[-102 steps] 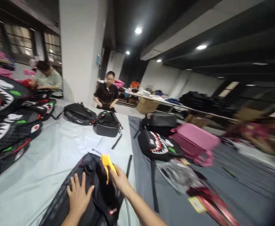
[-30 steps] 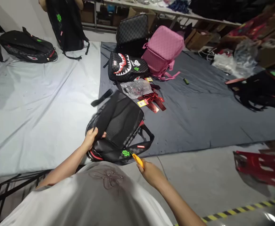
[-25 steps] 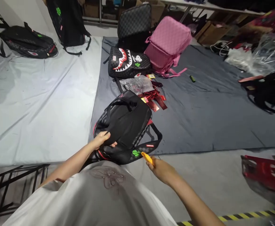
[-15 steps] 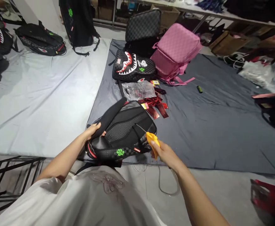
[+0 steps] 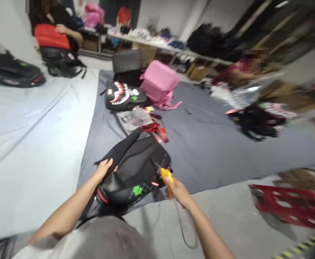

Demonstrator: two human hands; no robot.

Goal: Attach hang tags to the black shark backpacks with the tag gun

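Lying back panel up on a grey cloth point(image 5: 214, 154), close to its near edge and just in front of the wearer's body: a black backpack point(image 5: 143, 158), with a green patch point(image 5: 137, 190) and a small red label point(image 5: 154, 183) along its near side. Gripped at the left by the left hand point(image 5: 103, 169), fingers wrapped around a shoulder strap point(image 5: 123, 146). Clasped in the right hand point(image 5: 177, 190), at the right end of the backpack, well apart from the other hand: a yellow tool point(image 5: 166, 175) with a thin tip pointing over the back panel, too blurred to tell whether touching. Hanging in a loop below the right hand: a grey cord point(image 5: 183, 230). Just past the backpack: red shiny strips point(image 5: 152, 127) and a clear plastic bag point(image 5: 135, 118). Farther back, close together: a shark-mouth bag point(image 5: 125, 95), a pink bag point(image 5: 158, 82) and a dark checkered bag point(image 5: 127, 62). Off to the right: a black bag point(image 5: 257, 120) on the cloth and a red object point(image 5: 287, 205) on the floor. Spread at the left: a white cloth point(image 5: 38, 126), with a red-and-black bag point(image 5: 54, 39) at its far side, held by a co-worker.
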